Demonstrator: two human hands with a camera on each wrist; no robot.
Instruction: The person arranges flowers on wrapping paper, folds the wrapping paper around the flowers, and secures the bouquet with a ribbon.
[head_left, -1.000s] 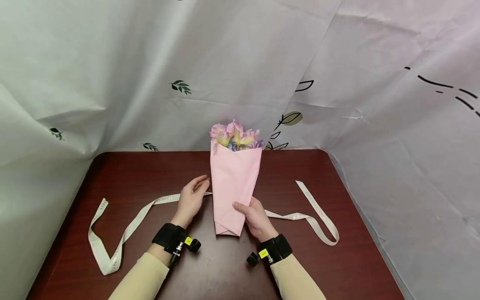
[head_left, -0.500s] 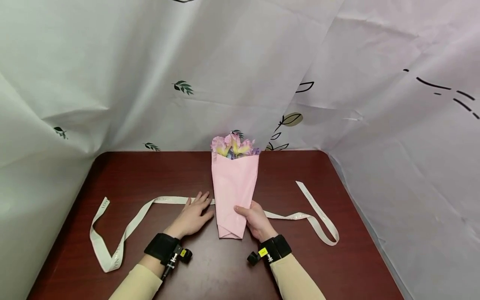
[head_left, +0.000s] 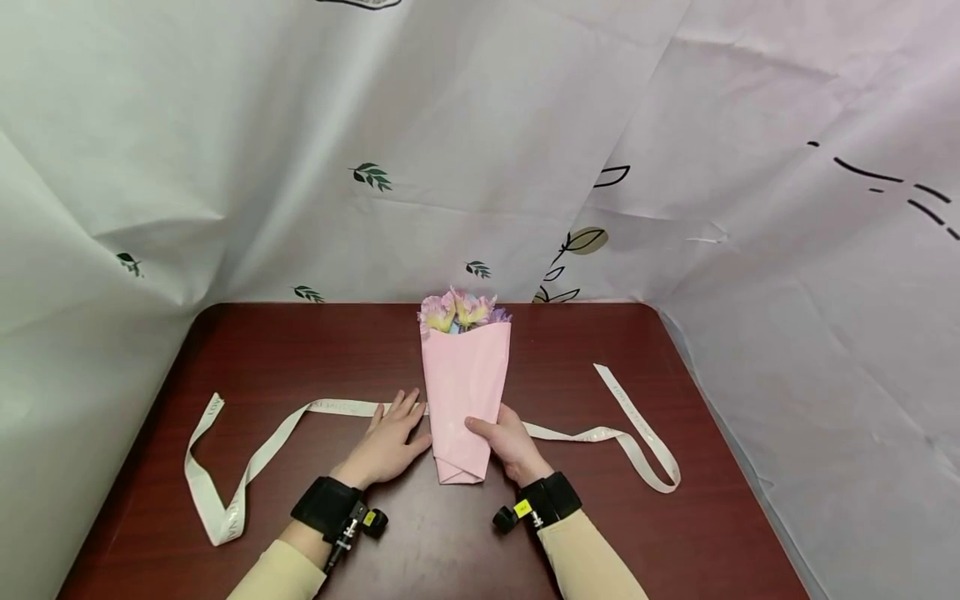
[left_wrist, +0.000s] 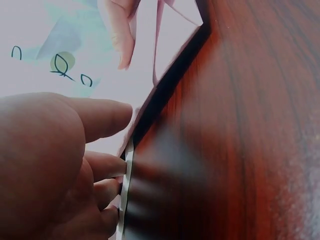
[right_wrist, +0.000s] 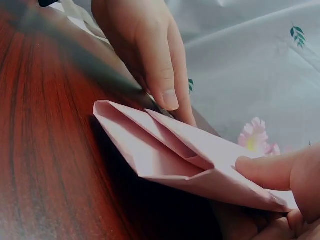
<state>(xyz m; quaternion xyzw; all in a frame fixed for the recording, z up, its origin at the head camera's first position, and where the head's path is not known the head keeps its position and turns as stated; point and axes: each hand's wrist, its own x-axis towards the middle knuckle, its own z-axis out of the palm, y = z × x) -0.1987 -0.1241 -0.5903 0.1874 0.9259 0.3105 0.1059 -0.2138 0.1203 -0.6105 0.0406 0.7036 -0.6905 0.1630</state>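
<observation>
A bouquet wrapped in pink paper stands at the middle of the head view, pink and purple flowers showing at its top. My right hand grips its lower right side, thumb across the front and the other fingers behind it. The folded bottom end of the wrapper faces the right wrist camera. To the left, my left hand lies palm down with fingers spread, fingertips on the white printed ribbon. That ribbon passes behind the bouquet, where its middle is hidden.
The dark red wooden table carries the ribbon's ends. One loops at the far left; the other curves at the right. A pale curtain with leaf prints hangs close behind the table and along both sides.
My right hand has lowered the bouquet, its top dropping toward the table. The left hand, loosely curled near the wrapper a second ago, has come down and spread over the ribbon.
</observation>
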